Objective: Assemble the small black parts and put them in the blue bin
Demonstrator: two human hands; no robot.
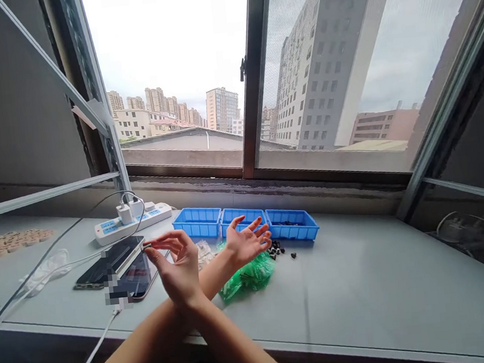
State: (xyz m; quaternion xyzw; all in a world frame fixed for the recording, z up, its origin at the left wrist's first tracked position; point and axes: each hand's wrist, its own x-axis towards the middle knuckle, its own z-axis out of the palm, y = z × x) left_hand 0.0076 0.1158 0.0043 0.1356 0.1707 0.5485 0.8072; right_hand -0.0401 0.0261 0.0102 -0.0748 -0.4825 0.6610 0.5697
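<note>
"Three blue plastic bins [197,230], boxy and ribbed. What's near the middle bin [249,211]?"

"A crinkled, filmy green bag [257,274] in front of it, and small, dark black bits [293,254] front-right of it."

"And the hands?"

"The left hand [246,245], raised before that bin, has its fingers spread wide. The right hand [184,268], left of it, draws thumb and fingertips together; whether they grip anything, I can't tell."

"The setting?"

"A smooth, pale bench [363,284], flat glossy phones [142,276] left of the bin, a window [256,60] behind it."
</note>
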